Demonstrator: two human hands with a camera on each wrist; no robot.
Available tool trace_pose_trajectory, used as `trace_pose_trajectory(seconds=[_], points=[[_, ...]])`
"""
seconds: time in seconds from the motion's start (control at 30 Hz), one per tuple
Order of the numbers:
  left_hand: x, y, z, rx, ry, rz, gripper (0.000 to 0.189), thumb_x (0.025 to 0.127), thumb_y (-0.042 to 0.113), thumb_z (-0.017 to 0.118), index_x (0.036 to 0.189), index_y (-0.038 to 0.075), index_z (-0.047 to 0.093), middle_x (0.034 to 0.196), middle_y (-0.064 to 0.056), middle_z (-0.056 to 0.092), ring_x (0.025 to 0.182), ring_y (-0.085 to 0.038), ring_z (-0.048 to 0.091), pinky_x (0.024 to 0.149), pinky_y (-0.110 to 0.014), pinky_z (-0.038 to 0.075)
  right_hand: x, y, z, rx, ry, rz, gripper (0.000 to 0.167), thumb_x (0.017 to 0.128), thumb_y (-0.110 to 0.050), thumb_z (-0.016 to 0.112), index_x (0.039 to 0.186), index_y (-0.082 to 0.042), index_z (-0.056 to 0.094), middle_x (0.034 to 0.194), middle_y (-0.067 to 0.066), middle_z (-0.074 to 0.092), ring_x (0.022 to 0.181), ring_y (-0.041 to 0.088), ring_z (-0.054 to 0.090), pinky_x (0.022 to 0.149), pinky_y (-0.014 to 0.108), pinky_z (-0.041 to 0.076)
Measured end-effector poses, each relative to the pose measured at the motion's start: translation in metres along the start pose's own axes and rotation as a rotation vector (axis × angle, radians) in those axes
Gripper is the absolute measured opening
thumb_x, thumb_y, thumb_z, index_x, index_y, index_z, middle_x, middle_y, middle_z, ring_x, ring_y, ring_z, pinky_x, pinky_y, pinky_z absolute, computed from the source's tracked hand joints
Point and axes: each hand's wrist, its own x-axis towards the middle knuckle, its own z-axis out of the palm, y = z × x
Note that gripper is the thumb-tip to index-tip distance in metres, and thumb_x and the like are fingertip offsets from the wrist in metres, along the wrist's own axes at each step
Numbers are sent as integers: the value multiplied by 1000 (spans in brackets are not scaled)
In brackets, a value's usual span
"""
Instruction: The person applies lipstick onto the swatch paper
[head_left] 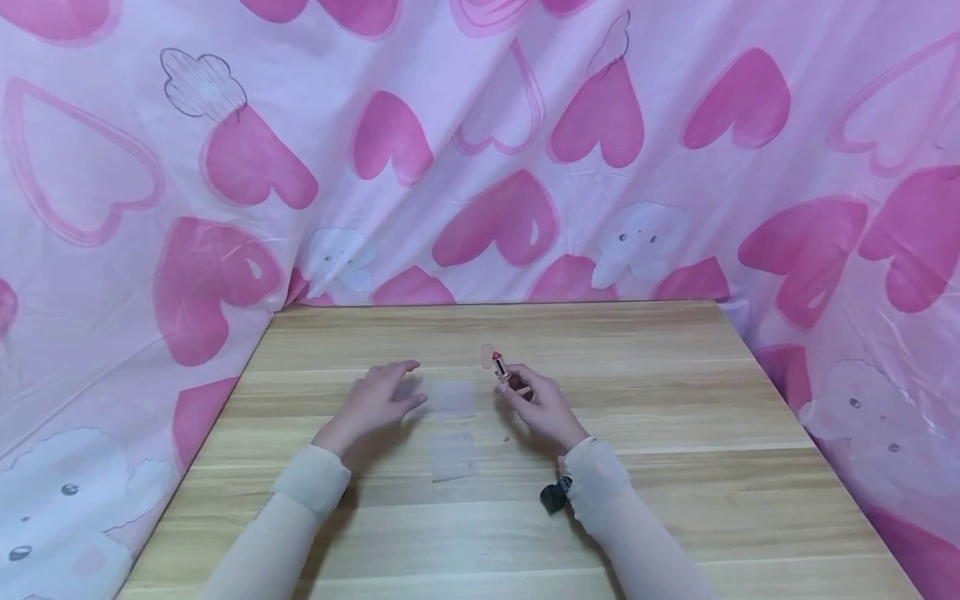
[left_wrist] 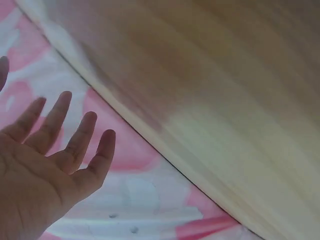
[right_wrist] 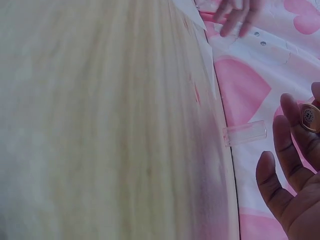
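Observation:
My right hand (head_left: 542,407) pinches a lipstick (head_left: 501,367) by its base, the red tip pointing up and away from me. In the right wrist view only the round gold end of the lipstick (right_wrist: 310,118) shows, at the right edge. A clear cap (right_wrist: 247,133) stands on the table just beyond that hand. My left hand (head_left: 375,395) hovers with spread fingers and holds nothing, beside a thin whitish sheet (head_left: 453,400). Its palm and separated fingers (left_wrist: 92,132) also show in the left wrist view.
Nearer to me lies a second whitish sheet (head_left: 453,457). A tiny reddish bit (head_left: 506,439) lies to the right of the sheets. The wooden table (head_left: 645,358) meets a pink heart-patterned cloth (head_left: 495,221) at the back and sides. A black camera (head_left: 555,497) sits at my right wrist.

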Motion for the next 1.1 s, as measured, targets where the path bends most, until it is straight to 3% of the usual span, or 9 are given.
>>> trace_pose_trajectory(seconds=[0.13, 0.3, 0.57, 0.8, 1.1], points=[[-3, -11, 0, 104, -55, -2, 59, 94, 37, 69, 145, 12, 53, 149, -11, 52, 133, -46, 45, 100, -75, 35, -1, 0, -1, -4, 4, 10, 29, 99, -24, 66, 122, -7, 66, 102, 10, 68, 88, 23, 63, 78, 39, 56], [-6, -15, -1, 135, -139, 3, 58, 97, 33, 66, 148, 11, 50, 155, -11, 44, 141, -45, 37, 102, -76, 31, 0, 0, 0, 3, 3, 36, 29, 99, -26, 66, 122, -8, 67, 102, 5, 67, 88, 21, 64, 79, 39, 56], [-8, -16, -3, 147, -139, 9, 55, 99, 30, 63, 148, 9, 51, 156, -10, 43, 143, -43, 35, 105, -75, 29, 1, -2, 1, 10, 7, 75, 28, 99, -24, 66, 124, -11, 67, 102, 4, 67, 85, 22, 63, 75, 41, 55], [-9, -13, -5, 174, -158, -8, 55, 97, 28, 66, 146, 7, 53, 154, -10, 46, 143, -40, 37, 106, -72, 30, 3, -3, 2, 9, 7, 60, 28, 99, -22, 66, 124, -10, 68, 99, 3, 67, 85, 21, 65, 76, 41, 56], [-7, -16, 1, 197, -199, -36, 55, 98, 29, 66, 146, 7, 53, 155, -8, 45, 146, -35, 34, 110, -67, 30, 4, -5, 3, -4, -46, 56, 28, 100, -27, 64, 123, -11, 69, 102, 7, 69, 85, 22, 63, 74, 40, 54]])
